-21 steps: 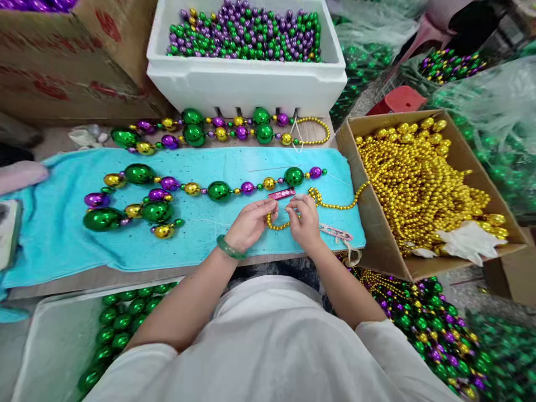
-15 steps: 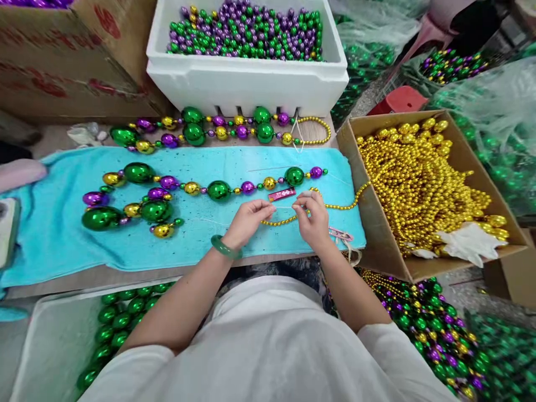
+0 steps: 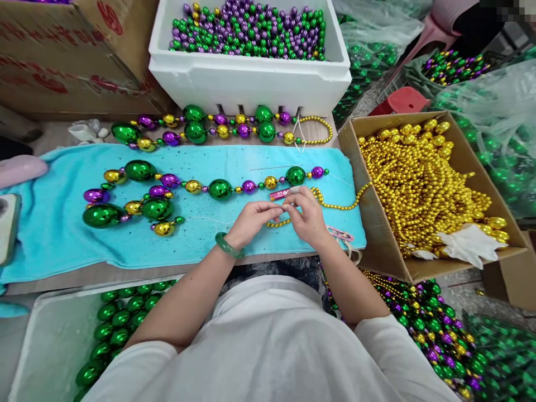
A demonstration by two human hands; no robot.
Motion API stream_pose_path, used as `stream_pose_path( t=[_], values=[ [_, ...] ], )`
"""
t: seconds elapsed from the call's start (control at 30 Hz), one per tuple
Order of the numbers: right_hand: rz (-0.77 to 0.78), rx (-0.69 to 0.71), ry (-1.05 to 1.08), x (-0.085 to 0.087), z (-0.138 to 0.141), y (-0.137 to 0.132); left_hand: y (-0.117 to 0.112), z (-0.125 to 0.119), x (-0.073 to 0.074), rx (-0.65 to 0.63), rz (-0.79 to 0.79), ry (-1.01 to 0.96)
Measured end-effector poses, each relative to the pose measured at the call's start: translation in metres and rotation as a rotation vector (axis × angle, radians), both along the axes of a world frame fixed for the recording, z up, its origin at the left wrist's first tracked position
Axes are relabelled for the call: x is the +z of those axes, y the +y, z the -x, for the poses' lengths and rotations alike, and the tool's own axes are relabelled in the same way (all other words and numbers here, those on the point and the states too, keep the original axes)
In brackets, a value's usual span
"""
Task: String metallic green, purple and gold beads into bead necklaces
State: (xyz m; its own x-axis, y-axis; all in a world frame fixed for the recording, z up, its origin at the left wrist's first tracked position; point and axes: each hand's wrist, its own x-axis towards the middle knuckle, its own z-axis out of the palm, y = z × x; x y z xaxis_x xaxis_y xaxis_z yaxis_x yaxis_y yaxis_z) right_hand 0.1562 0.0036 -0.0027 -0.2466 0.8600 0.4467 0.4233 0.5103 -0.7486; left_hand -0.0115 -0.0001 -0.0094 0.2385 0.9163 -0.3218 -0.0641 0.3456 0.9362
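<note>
Centrally, just below mid-frame: left hand [image 3: 250, 222] and right hand [image 3: 309, 219] brought fingertip to fingertip over the turquoise towel [image 3: 54, 229] on the counter [image 3: 104, 274], both pinched shut on the thin gold bead strand [image 3: 280, 223]. Trailing rightward from the right hand, over the towel edge into the cardboard box [image 3: 460, 151] heaped with gold beads at the right of the frame. Just above the fingers, a small pink tag [image 3: 278, 195]; just right of the right wrist, pale snips [image 3: 341, 233]. Across the towel toward the left, a large-bead garland [image 3: 220, 189] in green, purple and gold. At top centre, a white foam box [image 3: 251, 84] filled with green and purple beads.
</note>
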Motion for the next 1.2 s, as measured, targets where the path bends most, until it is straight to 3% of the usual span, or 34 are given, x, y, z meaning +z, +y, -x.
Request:
stream_pose_path(
  t=[0.33,0.53,0.7,1.07,1.2],
  values=[
    [0.013,-0.053,0.039,0.003,-0.007,0.001,0.001,0.002,-0.001,0.105,0.107,-0.127],
    [-0.006,-0.108,0.060,0.004,-0.009,0.002,-0.001,0.000,-0.002,0.155,0.090,-0.106],
    [0.015,-0.132,0.072,0.003,-0.011,0.002,-0.003,-0.003,-0.001,0.195,0.137,-0.251],
    [0.061,-0.177,0.051,-0.005,-0.014,0.003,-0.006,-0.005,0.000,0.151,0.060,0.073],
    [0.062,-0.221,0.062,-0.018,-0.012,0.004,-0.004,-0.005,0.008,0.058,0.166,-0.078]
  ],
)
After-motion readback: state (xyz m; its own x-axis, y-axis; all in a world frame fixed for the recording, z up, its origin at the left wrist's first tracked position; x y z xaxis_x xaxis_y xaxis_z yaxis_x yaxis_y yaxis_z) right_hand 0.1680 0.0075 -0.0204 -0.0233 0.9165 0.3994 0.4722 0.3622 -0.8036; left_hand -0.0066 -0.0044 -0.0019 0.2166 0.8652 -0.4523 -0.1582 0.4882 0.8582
